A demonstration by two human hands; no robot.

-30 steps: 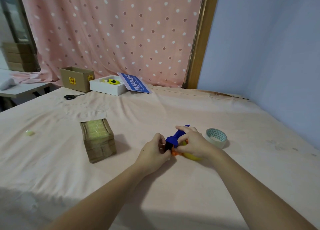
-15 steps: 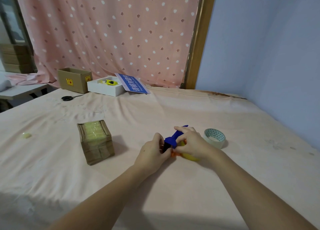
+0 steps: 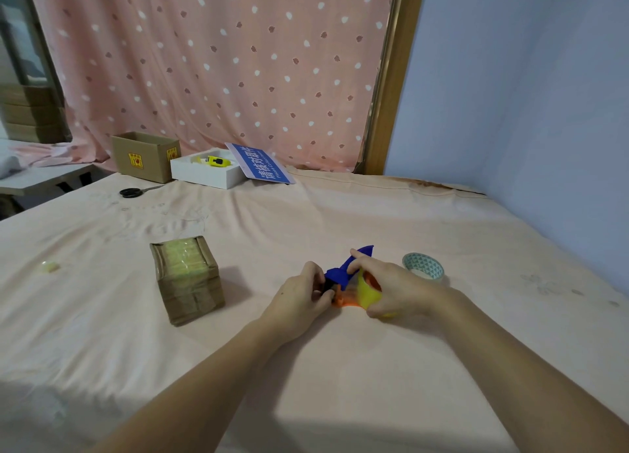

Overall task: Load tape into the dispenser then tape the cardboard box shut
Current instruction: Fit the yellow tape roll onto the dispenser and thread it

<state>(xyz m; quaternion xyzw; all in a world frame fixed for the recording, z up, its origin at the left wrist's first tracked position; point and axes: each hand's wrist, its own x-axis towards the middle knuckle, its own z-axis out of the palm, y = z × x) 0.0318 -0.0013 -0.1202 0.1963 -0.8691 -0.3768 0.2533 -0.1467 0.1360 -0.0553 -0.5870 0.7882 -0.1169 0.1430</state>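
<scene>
A blue and orange tape dispenser (image 3: 343, 271) lies on the pink cloth at the middle. A yellow tape roll (image 3: 365, 291) sits in it. My right hand (image 3: 391, 289) wraps over the roll and the blue handle. My left hand (image 3: 301, 296) pinches the dispenser's front end. Left of my hands stands a small cardboard box (image 3: 188, 277) with yellowish tape across its top. Much of the dispenser is hidden by my fingers.
A second tape roll (image 3: 423, 265) with a teal pattern lies just right of my right hand. At the back left are an open cardboard box (image 3: 144, 156), a white tray (image 3: 207, 173), a blue sign (image 3: 260, 163) and scissors (image 3: 134, 192). A small tape scrap (image 3: 49, 267) lies far left.
My right hand has shifted slightly, so more of the yellow roll and orange frame shows. Both hands stay on the dispenser in the same spot.
</scene>
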